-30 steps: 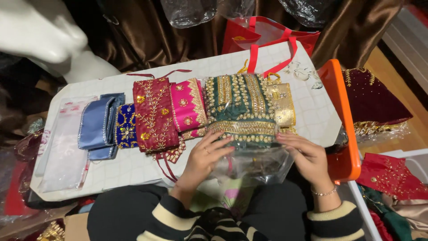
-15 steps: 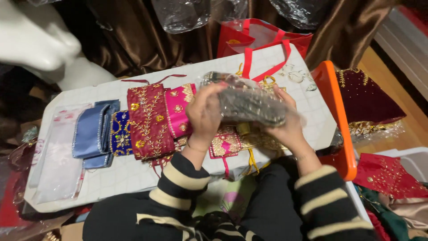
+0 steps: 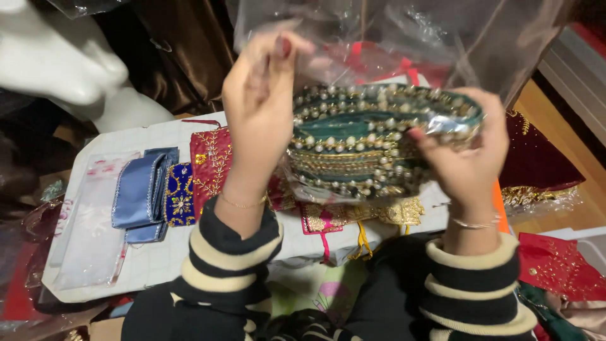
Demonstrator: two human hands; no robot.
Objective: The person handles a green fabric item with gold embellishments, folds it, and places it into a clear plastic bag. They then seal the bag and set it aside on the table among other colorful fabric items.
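I hold a green embroidered pouch (image 3: 360,142) trimmed with pearls and gold, raised close to the camera. It sits in the mouth of a clear plastic bag (image 3: 391,38) that rises above it. My right hand (image 3: 464,151) grips the pouch's right end. My left hand (image 3: 259,104) pinches the plastic bag's edge at the pouch's left side. Below, on a white quilted board (image 3: 151,259), lie a red embroidered pouch (image 3: 211,164), a dark blue pouch (image 3: 180,196), a light blue fabric pouch (image 3: 142,192) and a pink one partly hidden under my arms.
A white mannequin form (image 3: 69,63) stands at the far left beside brown drapes. Clear empty bags (image 3: 88,221) lie on the board's left. Maroon and red embroidered cloths (image 3: 543,164) lie at the right, and a red bag handle shows behind the plastic.
The green pouch lay on the board a second ago. Both hands lifted it in its plastic bag up toward the camera, and my left hand now pinches the bag's edge.
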